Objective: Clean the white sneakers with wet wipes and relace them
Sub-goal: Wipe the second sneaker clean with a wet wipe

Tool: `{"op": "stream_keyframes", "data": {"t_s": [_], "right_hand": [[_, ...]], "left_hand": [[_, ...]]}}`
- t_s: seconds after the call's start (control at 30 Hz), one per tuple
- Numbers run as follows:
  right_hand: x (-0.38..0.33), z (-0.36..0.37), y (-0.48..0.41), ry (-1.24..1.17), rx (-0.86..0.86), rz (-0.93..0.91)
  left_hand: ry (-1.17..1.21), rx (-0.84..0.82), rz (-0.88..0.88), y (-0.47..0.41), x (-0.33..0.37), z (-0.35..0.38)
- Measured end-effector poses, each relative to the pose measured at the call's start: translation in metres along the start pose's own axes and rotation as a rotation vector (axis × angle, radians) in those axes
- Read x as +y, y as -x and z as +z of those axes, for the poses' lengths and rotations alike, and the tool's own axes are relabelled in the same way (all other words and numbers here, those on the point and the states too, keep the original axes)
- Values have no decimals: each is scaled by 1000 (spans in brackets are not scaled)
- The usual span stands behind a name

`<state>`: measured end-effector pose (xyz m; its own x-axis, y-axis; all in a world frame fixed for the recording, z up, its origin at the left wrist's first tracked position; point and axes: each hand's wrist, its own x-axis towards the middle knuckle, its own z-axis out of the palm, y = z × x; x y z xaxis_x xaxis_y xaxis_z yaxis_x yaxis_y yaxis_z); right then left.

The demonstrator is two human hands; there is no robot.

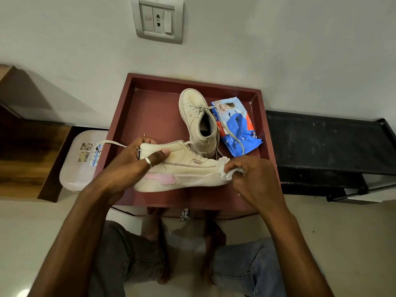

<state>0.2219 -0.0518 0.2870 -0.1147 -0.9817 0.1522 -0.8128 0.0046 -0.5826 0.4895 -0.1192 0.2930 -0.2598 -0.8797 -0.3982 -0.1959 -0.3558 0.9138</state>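
My left hand [137, 161] grips the heel of a white sneaker with a pink side stripe [182, 170], held on its side above the maroon table [150, 108]. A loose lace [111, 143] trails left from its heel end. My right hand [250, 174] pinches a crumpled white wet wipe [225, 170] against the sneaker's toe. The second white sneaker [198, 118] stands upright on the table behind, laced, with lace ends draped over a blue wet-wipe pack [235, 127] to its right.
The table has a raised rim and stands against a white wall with a socket plate [157, 19]. A pale plastic stool [81, 159] is at the left, a black shelf [325, 142] at the right. My knees and feet are below the table's front edge.
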Motion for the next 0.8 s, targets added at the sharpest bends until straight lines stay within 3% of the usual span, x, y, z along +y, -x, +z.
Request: {"op": "stream_keyframes", "data": {"t_s": [0.37, 0.53, 0.7, 0.8], "right_hand": [[8, -7, -11, -175, -6, 157], [14, -5, -12, -107, -1, 179], [-4, -14, -9, -166, 236, 195], [-40, -16, -3, -201, 401, 27]], "left_hand": [[66, -15, 112, 10, -2, -34], [48, -4, 150, 10, 0, -41], [125, 40, 150, 14, 9, -38], [159, 89, 142, 19, 16, -39]]}}
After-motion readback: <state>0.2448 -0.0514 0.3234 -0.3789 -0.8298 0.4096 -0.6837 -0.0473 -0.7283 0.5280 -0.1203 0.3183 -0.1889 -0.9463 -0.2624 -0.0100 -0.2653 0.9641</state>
